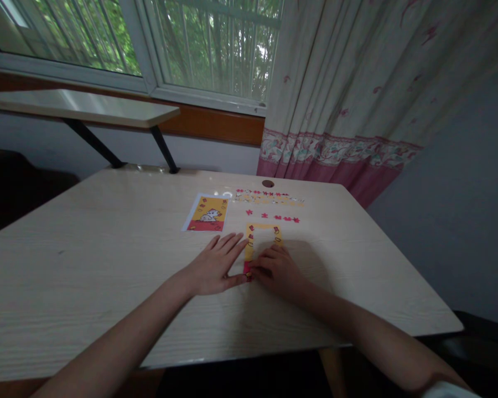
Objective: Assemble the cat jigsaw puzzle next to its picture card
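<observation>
Puzzle border (268,226): While its left side and lower left corner lie by the hands, its far side shows plainly, yellow with small printed figures; it rests flat on the pale table (108,265), in front of the person. The near right part is hidden.
Left hand (216,266): palm down and low over the table, fingers spread apart; the thumb reaches to the border's lower left corner and seems to touch it.
Right hand (281,273): fingers curled, thumb and forefinger close together over the red corner; whether a piece is pinched between them cannot be told.
Loose red pieces (291,219): a short, gapped line just beyond the border, lying flat.
Far rows of pieces (269,193): red, yellow and white bits set close together near the back of the table.
Picture sheet (211,214): left of the rows, showing a white animal on yellow and red.
Handling: border and pieces look like thin card, so probably light, fairly stiff, apt to slide when nudged and easily creased at narrow tabs. The pieces are best pinched by opposite edges; the border is best pressed flat along a side or corner.
</observation>
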